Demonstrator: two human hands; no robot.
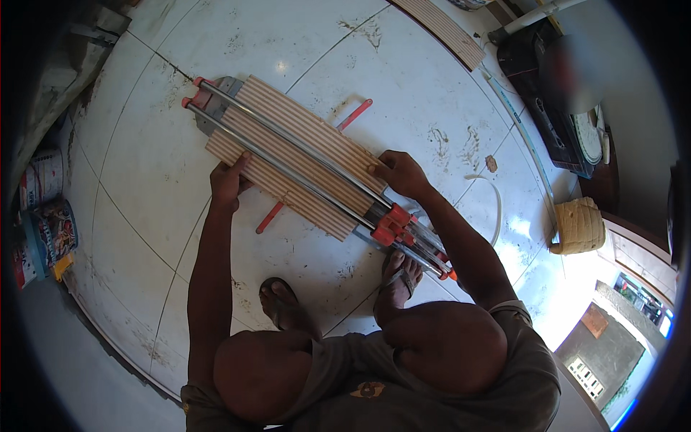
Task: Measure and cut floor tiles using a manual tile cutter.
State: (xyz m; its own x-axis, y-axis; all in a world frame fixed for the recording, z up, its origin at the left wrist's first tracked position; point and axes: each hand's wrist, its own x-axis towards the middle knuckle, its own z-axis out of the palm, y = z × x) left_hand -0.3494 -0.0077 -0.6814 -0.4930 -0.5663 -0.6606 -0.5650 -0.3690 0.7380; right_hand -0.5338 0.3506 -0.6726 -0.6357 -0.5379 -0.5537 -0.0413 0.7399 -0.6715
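A ribbed brown-and-cream tile (288, 155) lies slantwise on a manual tile cutter, under its two chrome rails. The cutter's red carriage (392, 225) sits at the near right end of the rails, with its handle beside my right foot. My left hand (227, 183) is closed on the tile's near left edge, thumb on top and fingers partly hidden below. At the far right edge, close to the carriage, my right hand (400, 173) pinches the tile between thumb and curled fingers. Red support arms (355, 114) stick out from both sides of the cutter.
Another ribbed plank (443, 29) lies at the far right. Near it are a black case (529, 86), a long pale strip (520, 124) and a brown wrapped bundle (577, 225). Printed buckets (54, 230) stand at the left wall. My sandalled feet (279, 297) are close to the cutter.
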